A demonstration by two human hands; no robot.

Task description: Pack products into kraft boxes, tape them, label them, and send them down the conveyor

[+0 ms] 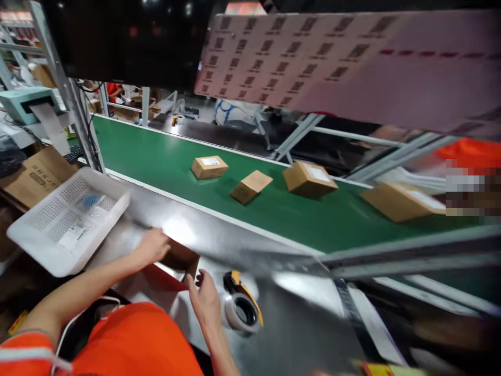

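Note:
An open cardboard box with a brown inside and a red outer side rests on the metal worktable in front of me. My left hand grips its left end, fingers bent over the upper edge. My right hand holds the right end, the thumb along the edge and the fingers round the outer side. Something pale lies inside the box, too hidden to name. Just right of my right hand sits a tape dispenser, yellow and black, with a roll of tape in it.
A white perforated basket holding small packets stands left. Beyond the table runs a green conveyor belt carrying several closed brown boxes. A label printer, a dark monitor and a sheet of codes surround it. Another person's orange sleeve shows right.

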